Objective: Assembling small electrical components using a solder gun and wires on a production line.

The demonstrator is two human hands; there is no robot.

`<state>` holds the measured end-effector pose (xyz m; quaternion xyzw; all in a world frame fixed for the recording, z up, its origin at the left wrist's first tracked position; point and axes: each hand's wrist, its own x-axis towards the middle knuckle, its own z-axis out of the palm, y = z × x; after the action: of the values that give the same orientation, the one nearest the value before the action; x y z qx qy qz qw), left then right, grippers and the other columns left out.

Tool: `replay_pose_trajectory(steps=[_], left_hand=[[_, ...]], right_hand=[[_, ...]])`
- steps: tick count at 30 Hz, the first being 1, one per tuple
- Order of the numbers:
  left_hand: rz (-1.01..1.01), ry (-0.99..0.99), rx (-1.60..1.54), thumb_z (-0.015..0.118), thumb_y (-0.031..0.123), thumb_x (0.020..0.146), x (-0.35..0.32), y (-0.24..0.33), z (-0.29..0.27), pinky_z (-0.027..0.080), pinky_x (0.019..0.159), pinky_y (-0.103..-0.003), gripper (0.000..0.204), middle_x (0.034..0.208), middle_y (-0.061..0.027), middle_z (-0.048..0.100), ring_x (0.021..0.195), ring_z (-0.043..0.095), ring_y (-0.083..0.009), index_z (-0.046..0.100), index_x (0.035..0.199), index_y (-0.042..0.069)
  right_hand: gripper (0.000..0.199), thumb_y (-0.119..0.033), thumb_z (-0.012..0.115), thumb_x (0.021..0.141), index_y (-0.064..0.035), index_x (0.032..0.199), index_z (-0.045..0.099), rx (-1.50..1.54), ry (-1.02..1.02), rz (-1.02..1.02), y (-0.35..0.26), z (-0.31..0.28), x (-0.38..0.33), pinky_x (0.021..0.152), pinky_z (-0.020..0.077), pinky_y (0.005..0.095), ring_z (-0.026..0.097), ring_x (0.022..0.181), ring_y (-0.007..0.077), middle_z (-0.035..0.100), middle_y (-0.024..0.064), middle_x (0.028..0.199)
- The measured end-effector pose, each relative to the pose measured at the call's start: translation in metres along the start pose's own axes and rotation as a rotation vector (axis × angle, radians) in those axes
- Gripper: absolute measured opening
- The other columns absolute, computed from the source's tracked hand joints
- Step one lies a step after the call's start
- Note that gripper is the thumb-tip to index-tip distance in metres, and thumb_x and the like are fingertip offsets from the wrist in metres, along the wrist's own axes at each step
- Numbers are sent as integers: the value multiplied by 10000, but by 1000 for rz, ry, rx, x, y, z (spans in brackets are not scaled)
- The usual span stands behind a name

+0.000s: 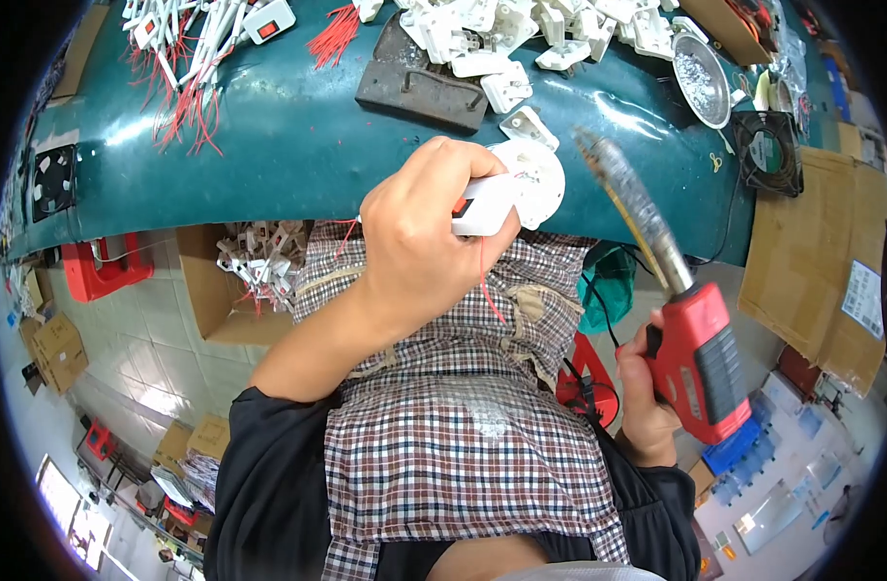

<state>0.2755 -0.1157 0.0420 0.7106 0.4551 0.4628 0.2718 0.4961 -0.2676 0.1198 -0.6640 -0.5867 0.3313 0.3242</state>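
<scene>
My left hand (419,228) is closed around a white plastic switch housing (489,206) with a red rocker and thin red wires, held above the table's near edge. Right beside the housing, at my fingertips, is a round white plastic disc (547,184); whether the two are joined I cannot tell. In my right hand (646,397) is a red-and-black soldering gun (698,358), its handle gripped and its long metal barrel slanting up to the left. The dark, worn tip is apart from the disc, to its right.
On the green table (288,145) lie a dark metal block (409,92), a heap of white plastic parts (501,29), and switch pieces with red wires (201,68). A metal bowl (722,107) and black fan (767,155) stand right. A cardboard box (199,290) sits below the edge.
</scene>
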Motion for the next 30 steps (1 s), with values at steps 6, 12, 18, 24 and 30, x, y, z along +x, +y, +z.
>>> replay_pose_trajectory(steps=[6,12,18,24,30], left_hand=[[20,10,11,800,-42,734,0,1,3,521,596,-299,235,822,-90,678,686,668,-207,621,869,29],[27,18,0,796,-37,740,1,2,3,512,593,-301,227,817,-87,666,679,651,-207,626,876,31],[23,18,-11,796,-35,743,1,1,3,512,599,-299,225,822,-90,663,680,651,-211,627,879,27],[31,29,5,800,-29,745,0,1,4,508,595,-303,225,818,-92,658,673,643,-214,628,879,25],[34,19,2,799,-28,747,1,0,3,512,601,-299,220,828,-91,666,682,650,-210,631,879,25]], right_hand=[[266,-33,811,746,-9,976,679,-162,29,-64,14,5,-4,668,551,377,681,750,317,662,142,921],[270,-9,815,730,8,959,672,-154,20,-81,17,9,1,637,542,371,667,707,305,652,135,890],[234,33,795,741,7,938,672,-163,16,-136,15,12,5,610,530,355,655,685,285,649,123,869],[217,50,793,734,12,916,681,-168,47,-153,18,14,3,591,518,348,645,674,274,638,115,856],[227,57,788,736,13,926,672,-170,12,-154,15,14,6,586,512,346,639,667,268,634,112,849]])
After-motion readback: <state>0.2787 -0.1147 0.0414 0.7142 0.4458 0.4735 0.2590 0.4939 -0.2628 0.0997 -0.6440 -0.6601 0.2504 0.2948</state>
